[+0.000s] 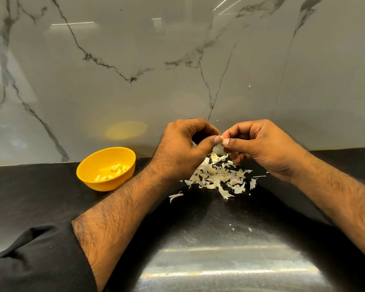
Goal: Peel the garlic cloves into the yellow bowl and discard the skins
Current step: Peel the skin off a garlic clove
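Head view: left hand (183,148) and right hand (261,146) both pinching one garlic clove (219,142) above skins (217,175); no legible writing.

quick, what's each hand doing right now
Left hand: closed, pinching the garlic clove.
Right hand: closed, pinching the same clove, over the skins.

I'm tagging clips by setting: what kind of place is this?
Probably a kitchen worktop: a glossy black counter against a marble-look wall panel, a yellow bowl holding peeled garlic cloves, and a heap of garlic skins under both hands.
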A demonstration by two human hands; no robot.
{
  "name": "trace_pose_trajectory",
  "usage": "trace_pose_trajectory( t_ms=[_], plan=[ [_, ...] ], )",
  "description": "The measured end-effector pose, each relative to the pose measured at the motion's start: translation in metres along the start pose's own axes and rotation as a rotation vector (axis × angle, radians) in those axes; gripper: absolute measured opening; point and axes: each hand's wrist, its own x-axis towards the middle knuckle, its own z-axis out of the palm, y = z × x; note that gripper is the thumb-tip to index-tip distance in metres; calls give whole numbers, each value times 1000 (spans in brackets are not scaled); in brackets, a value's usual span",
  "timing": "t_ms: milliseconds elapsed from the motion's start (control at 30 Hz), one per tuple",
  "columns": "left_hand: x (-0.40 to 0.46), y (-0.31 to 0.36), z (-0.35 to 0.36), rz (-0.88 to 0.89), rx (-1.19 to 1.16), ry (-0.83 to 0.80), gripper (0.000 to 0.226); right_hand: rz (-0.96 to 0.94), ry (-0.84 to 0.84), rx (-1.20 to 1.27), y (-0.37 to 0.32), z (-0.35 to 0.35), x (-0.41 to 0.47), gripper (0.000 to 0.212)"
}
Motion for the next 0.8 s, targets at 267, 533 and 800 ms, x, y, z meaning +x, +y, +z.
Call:
trace_pose_trajectory(
  t_ms=[267, 533, 800],
  plan=[
    [0, -3, 3, -51, -65, -18, 9, -64, -4, -70, -3, 1, -2, 16],
    [-3, -3, 5, -195, -259, -35, 8, -81, 19, -163, -5, 1, -3, 10],
    [-1, -4, 4, -201, -303, -62, 10, -80, 14, -278, -8, 2, -4, 9]
  ],
)
